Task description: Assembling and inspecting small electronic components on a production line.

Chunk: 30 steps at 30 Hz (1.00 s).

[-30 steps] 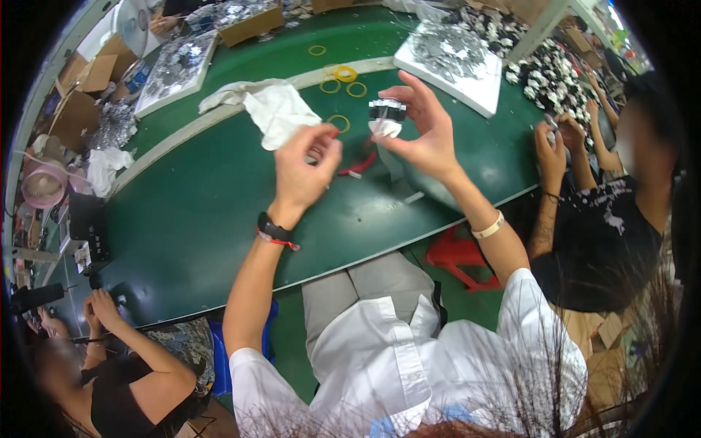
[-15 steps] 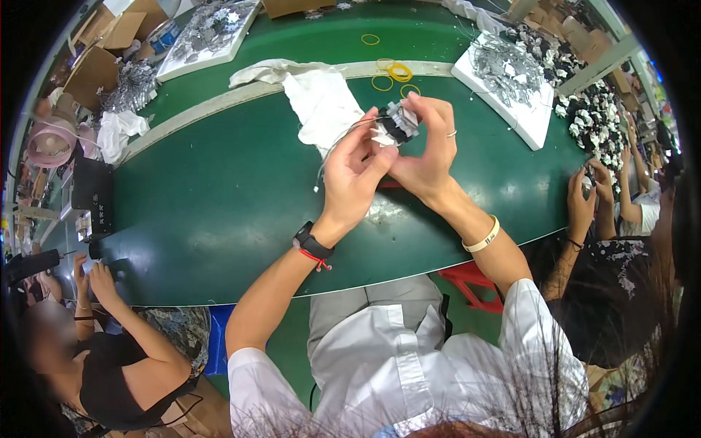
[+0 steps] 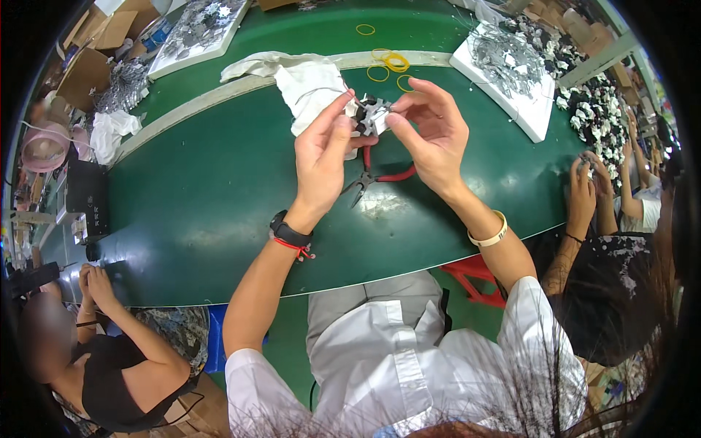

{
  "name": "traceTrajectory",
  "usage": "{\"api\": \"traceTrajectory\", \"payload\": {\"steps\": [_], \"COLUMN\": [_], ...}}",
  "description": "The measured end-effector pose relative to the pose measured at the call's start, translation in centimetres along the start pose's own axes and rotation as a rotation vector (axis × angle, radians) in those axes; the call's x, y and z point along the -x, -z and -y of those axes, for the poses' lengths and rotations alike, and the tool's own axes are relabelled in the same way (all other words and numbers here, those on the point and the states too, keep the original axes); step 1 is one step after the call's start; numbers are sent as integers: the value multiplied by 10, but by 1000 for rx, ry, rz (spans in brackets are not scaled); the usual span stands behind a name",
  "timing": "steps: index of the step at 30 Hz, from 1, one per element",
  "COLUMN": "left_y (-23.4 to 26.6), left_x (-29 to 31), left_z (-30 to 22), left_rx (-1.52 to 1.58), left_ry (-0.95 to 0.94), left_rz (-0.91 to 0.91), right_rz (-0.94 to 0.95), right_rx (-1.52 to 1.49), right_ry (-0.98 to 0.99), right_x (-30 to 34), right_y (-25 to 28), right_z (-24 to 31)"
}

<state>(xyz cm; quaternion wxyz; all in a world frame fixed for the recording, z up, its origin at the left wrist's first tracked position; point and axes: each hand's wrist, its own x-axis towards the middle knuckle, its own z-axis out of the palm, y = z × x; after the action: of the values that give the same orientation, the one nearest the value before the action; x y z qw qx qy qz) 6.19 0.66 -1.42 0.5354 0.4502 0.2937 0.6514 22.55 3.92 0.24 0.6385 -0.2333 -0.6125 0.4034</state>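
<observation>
Above the green table I hold a small black and silver-white part [image 3: 371,118] with tooth-like edges; its exact kind I cannot make out. My left hand [image 3: 321,157] grips it from the left, thumb below and fingers behind. At its right edge, the thumb and a finger of my right hand [image 3: 438,139] pinch close together, with the other fingers loosely curled. Pliers [image 3: 365,179] with red handles lie on the table just below the part, jaws toward me. A white cloth [image 3: 305,86] lies behind my left hand.
Yellow rubber bands [image 3: 394,61] lie beyond my hands. A white foam board [image 3: 504,80] with silvery wired pieces sits at right, beside a pile of black and white parts [image 3: 593,131]. Another foam board [image 3: 197,36] is far left. Co-workers' hands [image 3: 101,288] [image 3: 584,193] work at both sides.
My hands have moved apart somewhat, the left one leftward, and the part has turned and shifted left. The pliers, mostly hidden before, now show below it.
</observation>
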Motion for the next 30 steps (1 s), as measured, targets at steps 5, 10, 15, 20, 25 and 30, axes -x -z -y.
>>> {"api": "traceTrajectory", "payload": {"steps": [5, 10, 15, 20, 25, 30], "left_y": [-2, -2, 7, 22, 22, 26], "left_x": [3, 1, -5, -7, -6, -7], "left_z": [-5, -3, -12, -10, -16, -11], "left_rx": [58, -224, -888, -883, -838, -643], "left_ry": [-40, -98, -525, -577, -559, -535], "left_rz": [152, 78, 66, -12, 86, 115], "right_rz": [45, 103, 450, 900, 940, 929], "right_rx": [163, 227, 354, 794, 1017, 1104], "right_ry": [153, 232, 147, 121, 265, 469], "right_x": [0, -1, -19, -23, 2, 4], "right_y": [2, 3, 23, 39, 37, 32], "right_z": [-2, -2, 13, 37, 14, 5]}}
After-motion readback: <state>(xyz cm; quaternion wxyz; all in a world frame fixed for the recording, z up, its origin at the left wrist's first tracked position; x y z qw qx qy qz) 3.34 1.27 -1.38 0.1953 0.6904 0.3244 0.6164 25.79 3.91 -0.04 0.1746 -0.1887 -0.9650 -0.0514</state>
